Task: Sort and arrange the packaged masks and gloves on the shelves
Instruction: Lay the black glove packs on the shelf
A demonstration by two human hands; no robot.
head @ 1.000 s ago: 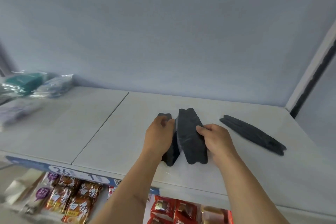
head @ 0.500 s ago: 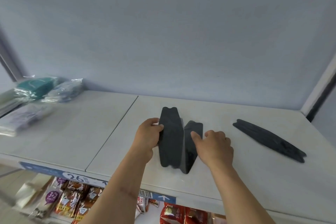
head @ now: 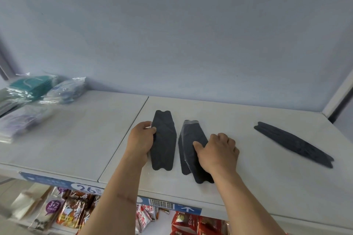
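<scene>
left hand [head: 142, 140] gripping black mask [head: 164, 139], shelf [head: 76, 139]

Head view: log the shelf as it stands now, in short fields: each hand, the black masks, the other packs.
left hand: grips the left black mask pack by its left edge
right hand: fingers rest on the middle black mask pack
gap: the two packs lie apart, side by side
third black mask: lies alone to the right, untouched
coloured packs: piled at far left
surface: white shelf
</scene>
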